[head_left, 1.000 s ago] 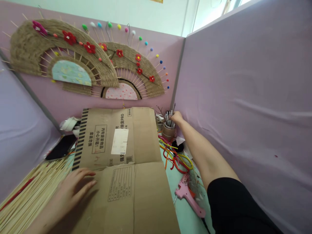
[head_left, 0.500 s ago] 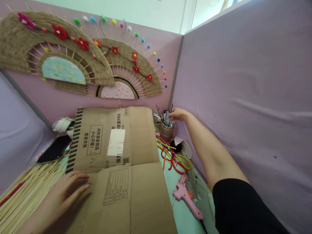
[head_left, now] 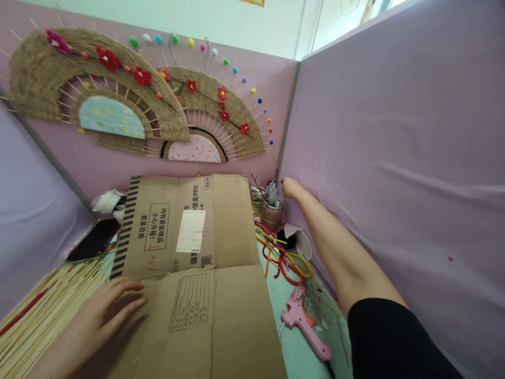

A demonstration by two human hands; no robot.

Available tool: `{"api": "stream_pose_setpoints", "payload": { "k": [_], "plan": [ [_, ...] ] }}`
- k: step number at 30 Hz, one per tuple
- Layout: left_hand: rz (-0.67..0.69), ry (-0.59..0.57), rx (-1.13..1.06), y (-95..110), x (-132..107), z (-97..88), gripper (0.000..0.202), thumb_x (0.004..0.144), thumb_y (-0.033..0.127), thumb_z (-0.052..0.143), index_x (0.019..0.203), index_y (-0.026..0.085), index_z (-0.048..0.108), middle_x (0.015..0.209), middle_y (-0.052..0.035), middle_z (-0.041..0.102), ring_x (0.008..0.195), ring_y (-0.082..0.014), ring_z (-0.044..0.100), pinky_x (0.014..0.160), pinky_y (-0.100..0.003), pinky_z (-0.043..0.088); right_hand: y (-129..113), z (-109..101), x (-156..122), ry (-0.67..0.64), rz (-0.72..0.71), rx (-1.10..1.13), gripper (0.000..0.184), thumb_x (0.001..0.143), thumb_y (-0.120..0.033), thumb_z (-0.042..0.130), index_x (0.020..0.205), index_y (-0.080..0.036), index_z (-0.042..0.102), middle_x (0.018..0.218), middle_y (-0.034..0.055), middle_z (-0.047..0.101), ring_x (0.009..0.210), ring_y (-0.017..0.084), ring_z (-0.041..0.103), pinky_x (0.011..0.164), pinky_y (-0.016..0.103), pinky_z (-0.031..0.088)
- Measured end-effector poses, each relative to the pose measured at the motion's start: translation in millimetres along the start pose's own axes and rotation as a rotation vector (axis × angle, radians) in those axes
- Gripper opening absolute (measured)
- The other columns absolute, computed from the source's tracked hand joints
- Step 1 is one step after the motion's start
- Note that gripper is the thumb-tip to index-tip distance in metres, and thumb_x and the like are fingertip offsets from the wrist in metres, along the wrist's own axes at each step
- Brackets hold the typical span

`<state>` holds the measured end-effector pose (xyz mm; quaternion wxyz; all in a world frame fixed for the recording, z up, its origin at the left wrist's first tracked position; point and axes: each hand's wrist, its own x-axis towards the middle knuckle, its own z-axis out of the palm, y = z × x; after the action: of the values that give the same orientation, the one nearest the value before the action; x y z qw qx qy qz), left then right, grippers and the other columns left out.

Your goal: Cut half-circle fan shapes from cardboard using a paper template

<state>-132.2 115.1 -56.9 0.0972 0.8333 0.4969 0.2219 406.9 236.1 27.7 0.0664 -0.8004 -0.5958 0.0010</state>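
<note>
My left hand (head_left: pixel 112 310) rests open on the left side of a flattened cardboard box (head_left: pixel 232 300), its fingers loosely stretched and slightly apart. My right arm reaches to the far right corner. There my right hand (head_left: pixel 292 188) is curled closed, just right of a brown jar (head_left: pixel 272 216); what it may hold is hidden. Pale strips or sticks stand in this jar. Thin dark twigs (head_left: pixel 257 182) rise from a smaller jar (head_left: pixel 258 201) to its left.
Right of the cardboard lie coloured pipe cleaners (head_left: pixel 282 258), a white roll (head_left: pixel 304 246) and a pink glue gun (head_left: pixel 305 323). On the left are bamboo sticks (head_left: pixel 47 302) and a black phone (head_left: pixel 94 240). Woven fan-shaped pieces (head_left: pixel 37 79) with red flowers lean against the back panel.
My right hand has moved slightly right, away from the jar's mouth. My left hand stays on the cardboard. The view has shifted a little.
</note>
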Motion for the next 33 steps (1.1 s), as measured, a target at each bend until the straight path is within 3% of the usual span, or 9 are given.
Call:
{"api": "stream_pose_setpoints", "payload": {
  "k": [8, 19, 28, 33],
  "plan": [
    [0.008, -0.02, -0.011, -0.2, -2.2, -1.4, 0.029, 0.079, 0.054, 0.056, 0.092, 0.03, 0.067, 0.1, -0.0001, 0.071, 0.096, -0.024, 0.065, 0.087, -0.034, 0.052, -0.7, 13.1, 1.1, -0.131, 0.122, -0.006, 0.03, 0.092, -0.032, 0.058, 0.117, -0.016, 0.058, 0.117, 0.0086, 0.06, 0.1, 0.02, 0.061, 0.084, 0.038, 0.053],
    [-0.037, -0.017, -0.022, -2.9, -10.1, -6.8, 0.033, 0.079, 0.056, 0.055, 0.092, 0.027, 0.067, 0.1, -0.0019, 0.07, 0.096, -0.0238, 0.064, 0.087, -0.035, 0.05, -1.9, 31.6, -0.3, -0.207, 0.167, 0.118, 0.031, 0.092, -0.033, 0.057, 0.117, -0.014, 0.058, 0.114, 0.0076, 0.061, 0.095, 0.019, 0.062, 0.08, 0.038, 0.055],
    [-0.034, -0.039, -0.035, -10.4, -18.6, -10.8, 0.036, 0.078, 0.057, 0.056, 0.094, 0.027, 0.068, 0.103, -0.0031, 0.071, 0.099, -0.0241, 0.063, 0.09, -0.036, 0.049, 0.5, 32.9, -3.7, -0.106, 0.186, 0.135, 0.029, 0.092, -0.033, 0.058, 0.113, -0.013, 0.06, 0.11, 0.0073, 0.063, 0.092, 0.018, 0.063, 0.079, 0.037, 0.055],
    [-0.019, -0.02, -0.027, -10.4, -21.5, -13.3, 0.036, 0.078, 0.058, 0.056, 0.092, 0.027, 0.068, 0.101, -0.0027, 0.071, 0.097, -0.0234, 0.064, 0.089, -0.035, 0.05, -2.6, 33.4, -5.8, 0.081, 0.212, 0.163, 0.022, 0.09, -0.033, 0.06, 0.098, -0.013, 0.064, 0.099, 0.0053, 0.066, 0.087, 0.016, 0.064, 0.078, 0.033, 0.052]
  ]
}}
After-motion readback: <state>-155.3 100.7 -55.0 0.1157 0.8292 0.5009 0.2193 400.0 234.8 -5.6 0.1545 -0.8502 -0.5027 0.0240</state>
